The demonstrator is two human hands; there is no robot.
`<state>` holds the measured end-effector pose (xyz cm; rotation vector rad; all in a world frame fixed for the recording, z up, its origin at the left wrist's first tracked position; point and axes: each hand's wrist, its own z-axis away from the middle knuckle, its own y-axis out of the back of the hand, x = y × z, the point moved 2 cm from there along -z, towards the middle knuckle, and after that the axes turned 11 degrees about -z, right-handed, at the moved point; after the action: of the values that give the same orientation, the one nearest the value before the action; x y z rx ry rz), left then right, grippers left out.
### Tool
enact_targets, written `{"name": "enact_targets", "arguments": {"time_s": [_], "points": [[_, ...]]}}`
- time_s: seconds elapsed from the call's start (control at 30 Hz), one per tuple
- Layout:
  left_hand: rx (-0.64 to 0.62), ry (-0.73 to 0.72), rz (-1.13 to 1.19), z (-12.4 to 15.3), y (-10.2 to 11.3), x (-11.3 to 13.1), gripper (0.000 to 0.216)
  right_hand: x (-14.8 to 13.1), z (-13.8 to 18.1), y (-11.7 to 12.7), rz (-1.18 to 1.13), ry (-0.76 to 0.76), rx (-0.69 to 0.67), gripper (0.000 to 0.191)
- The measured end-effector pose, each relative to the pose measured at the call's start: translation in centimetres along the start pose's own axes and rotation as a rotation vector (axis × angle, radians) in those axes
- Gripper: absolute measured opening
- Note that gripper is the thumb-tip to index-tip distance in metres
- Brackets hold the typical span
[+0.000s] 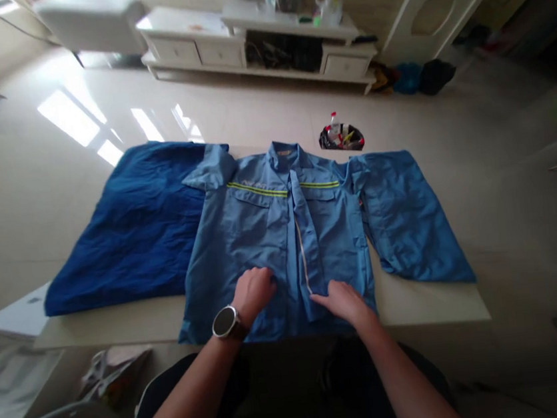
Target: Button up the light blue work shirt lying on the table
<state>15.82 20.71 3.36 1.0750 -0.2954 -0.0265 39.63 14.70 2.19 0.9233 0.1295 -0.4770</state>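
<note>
A light blue work jacket lies face up on the table, collar away from me, with yellow-green stripes across the chest. Its front is undone, and a pale zip edge runs down the right-hand front panel. My left hand, with a watch on the wrist, rests on the left-hand front panel; its fingers are curled down and their tips are hidden. At the lower end of the zip edge, my right hand has its fingers closed on the jacket's cloth, one digit pointing left along the zip.
Darker blue folded cloth lies left of the jacket, and lighter blue folded cloth lies right. The pale table ends just before my legs. Beyond it stand a bin with bottles and a white low cabinet.
</note>
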Motion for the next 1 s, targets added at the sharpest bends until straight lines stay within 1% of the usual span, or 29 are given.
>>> {"name": "enact_targets", "arguments": {"time_s": [0.07,0.1,0.17,0.27,0.33,0.4,0.43,0.47,0.53,0.57,0.6,0.63,0.67,0.73,0.77,0.8,0.83,0.87,0.93,1.0], "points": [[0.031,-0.031,0.003,0.4,-0.4,0.3,0.029,-0.9,-0.3,0.2,0.004,-0.002,0.046,0.062],[0.054,-0.049,0.021,1.0,-1.0,0.5,0.033,-1.1,-0.2,-0.1,0.005,-0.008,0.078,0.061],[0.095,-0.073,0.067,3.1,-2.5,0.9,0.041,-0.9,0.6,-1.6,-0.001,-0.034,0.132,0.056],[0.136,-0.037,0.097,7.4,-4.5,1.0,0.037,0.1,3.8,-4.5,-0.026,-0.07,0.178,0.051],[0.109,0.01,0.116,10.1,-5.2,0.6,0.03,0.5,6.5,-5.6,-0.031,-0.065,0.203,0.052],[0.066,0.031,0.136,12.4,-5.3,0.0,0.027,0.8,9.0,-5.6,-0.018,-0.039,0.239,0.052],[0.073,0.03,0.144,13.4,-5.1,-0.2,0.027,0.9,10.2,-5.2,-0.01,-0.026,0.262,0.051],[0.106,0.025,0.15,14.5,-4.9,-0.4,0.027,1.0,11.2,-4.8,-0.007,-0.017,0.288,0.051],[0.22,0.029,0.193,16.5,-4.7,-0.5,0.027,1.5,12.9,-3.9,-0.035,-0.019,0.335,0.052],[0.256,0.036,0.233,17.3,-4.8,-0.4,0.028,1.8,13.5,-3.7,-0.058,-0.035,0.342,0.052],[0.257,0.045,0.277,17.9,-5.2,-0.1,0.029,2.1,13.8,-3.7,-0.081,-0.054,0.326,0.052],[0.204,0.05,0.315,18.3,-5.7,0.1,0.031,2.5,13.9,-3.9,-0.098,-0.072,0.295,0.053],[0.093,0.049,0.339,18.3,-6.4,0.5,0.033,2.7,13.7,-4.3,-0.106,-0.081,0.256,0.053],[-0.23,0.028,0.336,17.6,-7.7,1.2,0.036,2.8,12.9,-5.0,-0.113,-0.064,0.199,0.05],[-0.37,0.013,0.318,16.9,-8.1,1.5,0.038,2.5,12.3,-5.2,-0.114,-0.043,0.188,0.049],[-0.463,-0.001,0.299,16.0,-8.2,1.6,0.04,2.1,11.6,-5.3,-0.118,-0.02,0.188,0.047],[-0.501,-0.007,0.28,15.0,-8.1,1.7,0.043,1.6,11.0,-5.3,-0.12,0.003,0.189,0.047],[-0.491,-0.007,0.267,14.0,-7.8,1.6,0.046,1.1,10.4,-5.3,-0.122,0.024,0.19,0.047],[-0.424,0.022,0.24,12.1,-7.4,1.4,0.052,0.2,9.4,-5.3,-0.129,0.06,0.187,0.051],[-0.389,0.056,0.21,11.0,-7.2,1.3,0.056,-0.4,8.6,-5.5,-0.145,0.092,0.169,0.06]]}}
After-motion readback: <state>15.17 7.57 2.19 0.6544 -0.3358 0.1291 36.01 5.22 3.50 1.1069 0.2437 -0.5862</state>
